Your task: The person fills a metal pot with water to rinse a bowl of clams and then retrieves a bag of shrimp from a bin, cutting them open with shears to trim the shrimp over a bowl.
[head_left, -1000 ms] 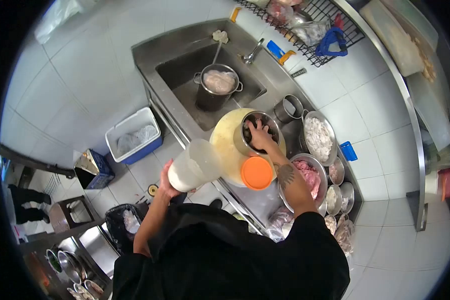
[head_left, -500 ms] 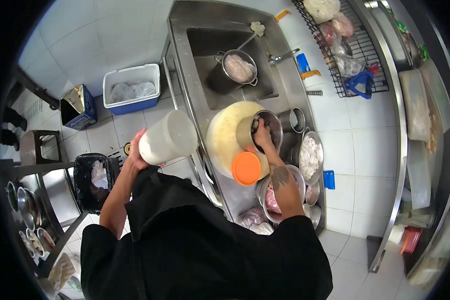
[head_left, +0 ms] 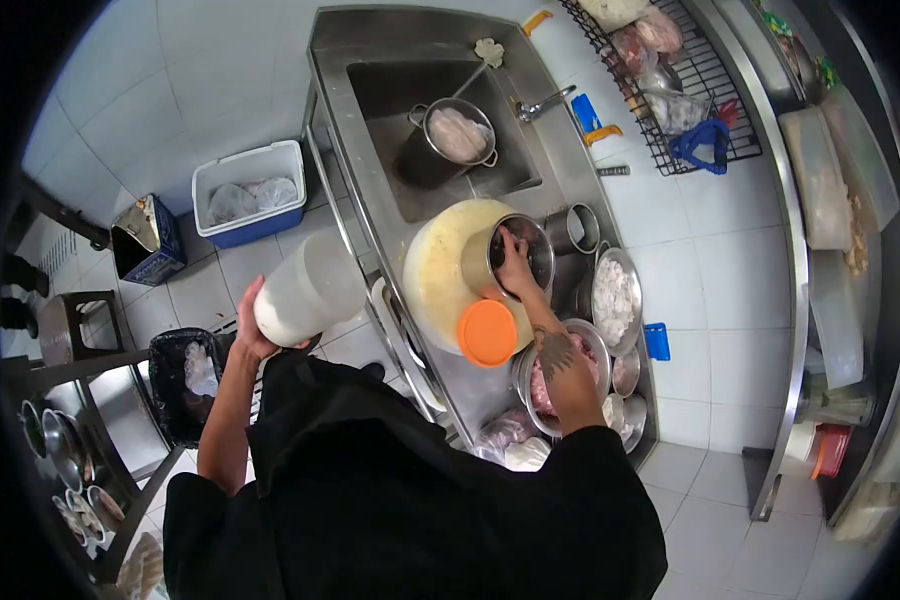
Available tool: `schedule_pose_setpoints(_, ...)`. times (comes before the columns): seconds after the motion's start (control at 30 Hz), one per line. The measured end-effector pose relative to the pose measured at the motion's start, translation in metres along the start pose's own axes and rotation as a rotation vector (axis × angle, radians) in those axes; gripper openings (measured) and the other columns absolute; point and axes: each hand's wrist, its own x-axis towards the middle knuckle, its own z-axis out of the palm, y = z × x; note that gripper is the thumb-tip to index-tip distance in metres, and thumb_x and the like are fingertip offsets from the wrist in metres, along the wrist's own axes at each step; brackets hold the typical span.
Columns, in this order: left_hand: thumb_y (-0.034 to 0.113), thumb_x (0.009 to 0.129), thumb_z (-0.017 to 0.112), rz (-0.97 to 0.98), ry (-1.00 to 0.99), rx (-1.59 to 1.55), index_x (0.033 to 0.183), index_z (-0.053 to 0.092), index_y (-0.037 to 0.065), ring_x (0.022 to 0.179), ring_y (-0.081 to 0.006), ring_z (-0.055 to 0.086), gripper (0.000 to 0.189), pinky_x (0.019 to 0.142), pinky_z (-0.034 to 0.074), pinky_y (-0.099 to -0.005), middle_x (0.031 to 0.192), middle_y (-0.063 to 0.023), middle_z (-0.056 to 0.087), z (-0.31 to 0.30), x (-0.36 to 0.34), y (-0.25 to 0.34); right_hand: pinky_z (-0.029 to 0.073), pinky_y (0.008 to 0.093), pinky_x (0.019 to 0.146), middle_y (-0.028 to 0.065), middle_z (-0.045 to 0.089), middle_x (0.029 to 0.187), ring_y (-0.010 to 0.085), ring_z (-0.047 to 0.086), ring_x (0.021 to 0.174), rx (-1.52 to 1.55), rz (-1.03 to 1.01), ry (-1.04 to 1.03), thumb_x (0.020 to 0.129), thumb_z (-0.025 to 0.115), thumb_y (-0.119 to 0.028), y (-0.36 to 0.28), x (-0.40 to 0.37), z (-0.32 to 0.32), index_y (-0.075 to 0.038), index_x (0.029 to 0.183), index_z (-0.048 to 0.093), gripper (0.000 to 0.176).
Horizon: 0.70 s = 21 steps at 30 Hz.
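Observation:
My left hand [head_left: 256,322] is wrapped around the base of a tall translucent plastic container [head_left: 315,285], tilted on its side beside the counter, with white contents toward its base. On the counter, my right hand [head_left: 515,268] reaches over the rim of a steel pot [head_left: 478,262]. Its fingers are bent down inside, partly hidden, and what they hold is too dark to make out. The pot rests on a large round yellowish-white board [head_left: 432,270]. An orange lid [head_left: 487,333] lies by my right wrist. Under my right forearm is a bowl of pink minced meat [head_left: 543,392].
The sink [head_left: 425,210] holds a tall pot with pale meat [head_left: 459,135]. A smaller steel pot [head_left: 576,228] and a bowl of white pieces [head_left: 616,300] stand along the wall. A cooler [head_left: 255,230] and a lined bin [head_left: 182,405] are on the floor at left.
The whole view has shifted slightly. The plastic container in my left hand has moved a little left and down. My right hand remains in the steel pot, its fingers slightly repositioned.

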Motion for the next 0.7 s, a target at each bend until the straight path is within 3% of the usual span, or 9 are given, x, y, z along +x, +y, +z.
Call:
schedule_pose_setpoints(0.1,0.067,0.088,0.041,0.005,0.033,-0.006,0.134,0.049,0.019,0.103,-0.0409,0.062,0.067,0.060,0.053,-0.0640,0.126,-0.0136,0.058,0.007,-0.001,-0.005,0.046,0.0516,0.095,0.0246,0.046,0.137,0.0483,0.039,0.128,-0.064,0.018,0.129,0.070,0.072,-0.009,-0.001,0.003,0.003,-0.012,0.145,0.027,0.088)
schedule_pose_setpoints(0.17,0.067,0.089,0.041,0.016,0.045,-0.013,0.134,0.049,0.019,0.103,-0.0410,0.062,0.067,0.059,0.053,-0.0636,0.126,-0.0137,0.058,0.008,-0.001,-0.004,0.047,0.0552,0.090,0.0186,0.052,0.133,0.0433,0.047,0.121,0.090,0.347,-0.078,0.072,0.073,-0.010,-0.011,0.011,-0.022,-0.010,0.138,0.040,0.074)
schedule_pose_setpoints(0.2,0.066,0.089,0.040,0.029,0.032,-0.010,0.135,0.048,0.019,0.103,-0.0411,0.062,0.067,0.060,0.053,-0.0639,0.127,-0.0138,0.057,0.007,-0.002,-0.005,0.049,0.0569,0.083,0.0133,0.057,0.125,0.0370,0.053,0.115,0.601,0.759,-0.189,0.075,0.074,-0.014,-0.057,-0.003,-0.064,-0.011,0.132,0.050,0.062)
schedule_pose_setpoints(0.23,0.066,0.089,0.039,0.048,0.018,-0.011,0.135,0.048,0.019,0.103,-0.0411,0.062,0.067,0.060,0.053,-0.0641,0.127,-0.0139,0.057,0.007,-0.003,-0.006,0.051,0.0570,0.076,0.0092,0.058,0.119,0.0315,0.053,0.112,0.741,0.799,-0.334,0.076,0.075,-0.017,-0.025,0.009,-0.067,-0.014,0.133,0.051,0.062)
schedule_pose_setpoints(0.37,0.066,0.089,0.039,0.076,-0.084,-0.015,0.136,0.047,0.019,0.104,-0.0411,0.061,0.067,0.061,0.052,-0.0641,0.129,-0.0144,0.057,0.006,-0.015,-0.006,0.054,0.0561,0.072,0.0125,0.050,0.126,0.0309,0.053,0.108,0.580,0.590,-0.488,0.074,0.079,-0.020,-0.081,-0.013,-0.127,-0.019,0.140,0.043,0.075)
schedule_pose_setpoints(0.43,0.067,0.089,0.039,0.077,-0.021,-0.005,0.137,0.047,0.019,0.107,-0.0415,0.060,0.068,0.061,0.052,-0.0636,0.130,-0.0148,0.056,0.002,-0.017,-0.002,0.049,0.0601,0.085,0.0191,0.041,0.138,0.0401,0.049,0.117,0.489,0.501,-0.518,0.071,0.080,-0.022,-0.094,-0.019,-0.125,-0.019,0.142,0.041,0.081)
schedule_pose_setpoints(0.5,0.067,0.089,0.039,0.065,-0.032,0.002,0.136,0.047,0.019,0.106,-0.0418,0.060,0.067,0.062,0.051,-0.0649,0.129,-0.0139,0.057,-0.004,-0.017,-0.002,0.037,0.0606,0.102,0.0277,0.031,0.146,0.0505,0.040,0.127,-0.034,-0.070,-0.316,0.069,0.079,-0.021,-0.062,-0.015,-0.085,-0.019,0.145,0.036,0.088)
schedule_pose_setpoints(0.57,0.066,0.089,0.040,0.064,-0.043,-0.008,0.135,0.048,0.020,0.105,-0.0421,0.061,0.066,0.064,0.049,-0.0662,0.128,-0.0130,0.058,-0.004,-0.016,-0.002,0.024,0.0534,0.112,0.0332,0.023,0.148,0.0543,0.032,0.132,-0.222,-0.063,-0.194,0.068,0.077,-0.020,-0.033,-0.008,-0.038,-0.019,0.145,0.035,0.088)
schedule_pose_setpoints(0.7,0.067,0.089,0.040,0.062,-0.010,-0.015,0.136,0.047,0.019,0.107,-0.0422,0.059,0.068,0.064,0.050,-0.0644,0.130,-0.0138,0.055,-0.002,-0.023,-0.007,0.046,0.0451,0.097,0.0287,0.046,0.135,0.0453,0.046,0.125,0.200,0.001,-0.094,0.067,0.079,-0.020,-0.032,-0.001,-0.043,-0.019,0.136,0.046,0.077)
